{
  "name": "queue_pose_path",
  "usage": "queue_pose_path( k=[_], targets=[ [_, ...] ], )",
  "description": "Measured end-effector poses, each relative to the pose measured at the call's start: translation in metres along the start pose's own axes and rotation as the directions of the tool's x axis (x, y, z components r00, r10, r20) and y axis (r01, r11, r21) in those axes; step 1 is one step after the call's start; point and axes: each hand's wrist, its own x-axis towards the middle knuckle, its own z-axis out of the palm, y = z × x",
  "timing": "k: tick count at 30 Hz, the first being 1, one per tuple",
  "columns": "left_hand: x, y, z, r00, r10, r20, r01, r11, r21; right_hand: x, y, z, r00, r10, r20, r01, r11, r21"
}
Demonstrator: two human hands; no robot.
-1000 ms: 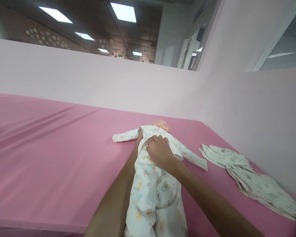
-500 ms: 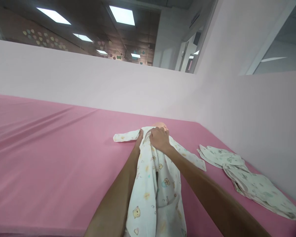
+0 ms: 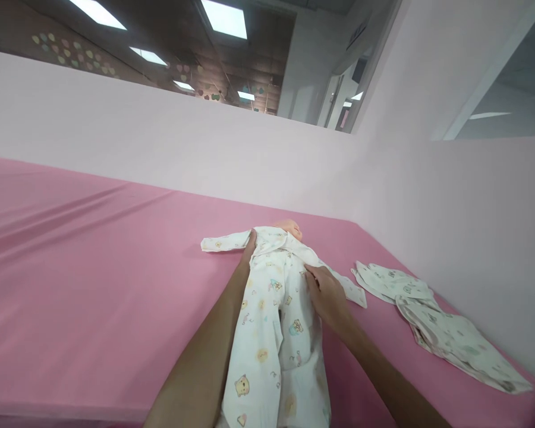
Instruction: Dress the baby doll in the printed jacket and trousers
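Note:
White baby clothes (image 3: 262,303) with long sleeves and small bear prints lie on a doll, stretched toward me; whether they are one piece or a top and trousers, I cannot tell. Beyond the collar shows the doll's peach-coloured head (image 3: 289,226), partly hidden. My left hand (image 3: 251,245) is closed on the clothes' left side below the sleeve, thumb up, other fingers mostly hidden. At the right side, around waist height, my right hand (image 3: 326,292) pinches the cloth with bent fingers. Both sleeves spread outward.
A pink sheet (image 3: 116,297) covers the surface, wrinkled at the far left. More printed white baby clothes (image 3: 459,333) lie to the right by the wall. A pale wall (image 3: 182,148) with windows above bounds the back and right side.
My right hand has left the chest and moved down and right to the side of the clothes. The chest cloth now lies flatter. My left hand stays in place.

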Motion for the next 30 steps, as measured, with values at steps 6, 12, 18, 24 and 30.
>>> queue_pose_path(
  k=[6, 12, 18, 24, 30],
  targets=[
    [-0.007, -0.003, -0.002, 0.999, -0.019, 0.027, 0.018, 1.0, 0.007, -0.005, 0.026, 0.011, 0.995, 0.097, 0.029, -0.101, 0.972, 0.21],
    [-0.019, 0.002, -0.007, 0.999, -0.042, 0.035, 0.04, 0.998, 0.042, -0.001, 0.045, 0.022, 0.941, 0.301, -0.156, -0.249, 0.925, 0.287],
    [-0.031, 0.016, -0.001, 0.995, -0.081, 0.057, 0.075, 0.991, 0.108, 0.003, 0.06, 0.018, 0.978, 0.14, -0.157, -0.104, 0.97, 0.22],
    [-0.07, 0.037, -0.013, 0.991, -0.131, -0.013, 0.127, 0.923, 0.362, 0.001, 0.063, 0.016, 0.966, 0.116, -0.232, -0.059, 0.969, 0.238],
    [-0.088, 0.036, -0.007, 0.953, 0.279, -0.118, -0.053, 0.536, 0.842, 0.001, 0.059, 0.014, 0.995, 0.06, -0.082, -0.055, 0.997, 0.057]
  ],
)
